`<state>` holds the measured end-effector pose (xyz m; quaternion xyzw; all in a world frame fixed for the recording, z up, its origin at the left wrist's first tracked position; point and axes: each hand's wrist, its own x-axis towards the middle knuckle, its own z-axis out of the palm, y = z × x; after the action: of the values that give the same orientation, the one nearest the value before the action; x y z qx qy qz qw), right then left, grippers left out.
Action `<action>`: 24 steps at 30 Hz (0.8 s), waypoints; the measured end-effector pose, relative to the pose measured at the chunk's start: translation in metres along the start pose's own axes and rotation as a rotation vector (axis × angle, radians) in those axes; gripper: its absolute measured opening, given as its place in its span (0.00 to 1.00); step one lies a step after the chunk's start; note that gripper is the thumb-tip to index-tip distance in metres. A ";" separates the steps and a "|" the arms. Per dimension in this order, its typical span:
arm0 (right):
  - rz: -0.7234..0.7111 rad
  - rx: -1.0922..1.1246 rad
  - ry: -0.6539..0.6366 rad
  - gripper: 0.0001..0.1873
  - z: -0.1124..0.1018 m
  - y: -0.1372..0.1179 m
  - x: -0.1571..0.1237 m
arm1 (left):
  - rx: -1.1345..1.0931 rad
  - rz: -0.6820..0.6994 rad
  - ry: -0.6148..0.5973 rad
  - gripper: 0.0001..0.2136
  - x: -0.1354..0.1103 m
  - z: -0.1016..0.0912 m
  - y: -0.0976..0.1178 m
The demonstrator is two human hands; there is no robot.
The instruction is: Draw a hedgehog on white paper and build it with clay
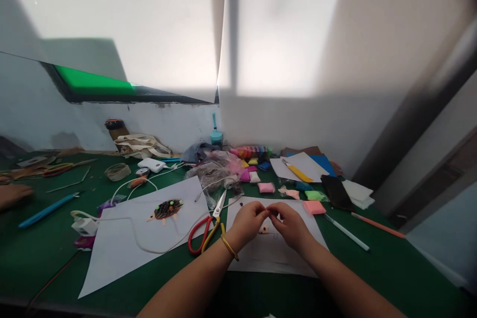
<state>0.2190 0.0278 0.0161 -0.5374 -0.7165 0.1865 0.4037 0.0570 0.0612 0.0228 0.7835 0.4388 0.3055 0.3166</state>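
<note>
Both hands are held fingertip to fingertip, the left hand (pixel 248 221) and right hand (pixel 291 226) pinched closed; whatever is between them cannot be told. Beneath them a tan clay piece (pixel 263 229), too small for its axis to be judged, is laid on a white sheet (pixel 272 258). Scissors (pixel 208 223) are laid alongside, blades aimed wallward, on a green table (pixel 372 268) set against a pale wall (pixel 298 119).

The dark green flat surface (pixel 391 268) abuts a white plastered wall (pixel 298 124). Above the wall, a wide window covered with white translucent sheeting (pixel 149 20) admits diffuse daylight. A grey vertical mullion (pixel 233 25) divides it. A dark diagonal post (pixel 421 104) stands at right.
</note>
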 end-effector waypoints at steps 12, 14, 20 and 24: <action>-0.004 -0.019 -0.021 0.08 -0.006 -0.010 -0.003 | -0.306 -0.202 -0.090 0.12 0.004 0.004 -0.010; -0.010 -0.043 -0.016 0.08 -0.006 -0.011 -0.003 | -0.303 -0.199 -0.095 0.12 0.003 0.003 -0.008; -0.048 -0.147 0.009 0.08 -0.003 -0.011 -0.003 | -0.218 -0.185 -0.087 0.10 0.000 -0.002 0.001; -0.090 -0.312 0.046 0.05 0.001 -0.016 -0.004 | -0.091 -0.163 -0.019 0.07 -0.005 -0.003 0.011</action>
<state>0.2084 0.0185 0.0251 -0.5649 -0.7509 0.0423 0.3395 0.0584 0.0533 0.0314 0.7330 0.4834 0.2908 0.3800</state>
